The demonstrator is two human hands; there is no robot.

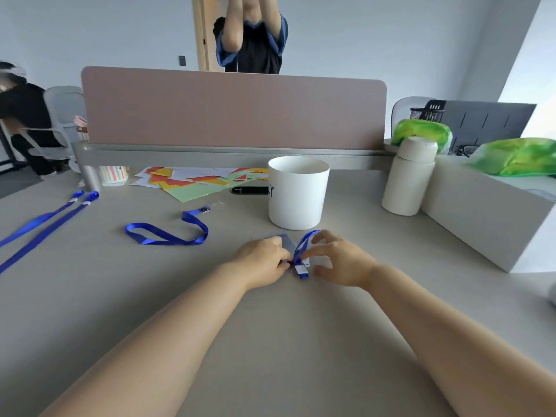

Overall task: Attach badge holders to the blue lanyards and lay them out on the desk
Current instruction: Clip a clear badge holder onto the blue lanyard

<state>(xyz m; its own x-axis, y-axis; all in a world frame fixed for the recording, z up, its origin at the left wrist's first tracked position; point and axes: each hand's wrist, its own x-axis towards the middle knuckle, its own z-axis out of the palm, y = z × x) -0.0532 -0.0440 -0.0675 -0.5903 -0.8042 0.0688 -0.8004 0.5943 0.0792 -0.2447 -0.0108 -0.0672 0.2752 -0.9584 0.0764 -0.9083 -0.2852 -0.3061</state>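
Observation:
My left hand [261,260] pinches a clear badge holder [285,241] just in front of the white cup. My right hand [340,260] grips the clip end of a blue lanyard [302,254], whose strap loops up between my fingers. The two hands meet at the clip, which lies against the holder's edge; whether it is hooked on is hidden. A second blue lanyard [168,233] lies coiled on the desk [150,296] to the left, its clip free. Two more blue lanyards [45,221] lie stretched out at the far left edge.
A white cup [298,192] stands right behind my hands, a cream bottle [409,176] to its right, then a grey box [481,218]. Coloured paper sheets [198,180] and a black pen [249,190] lie before the pink divider [234,109]. A person stands beyond it.

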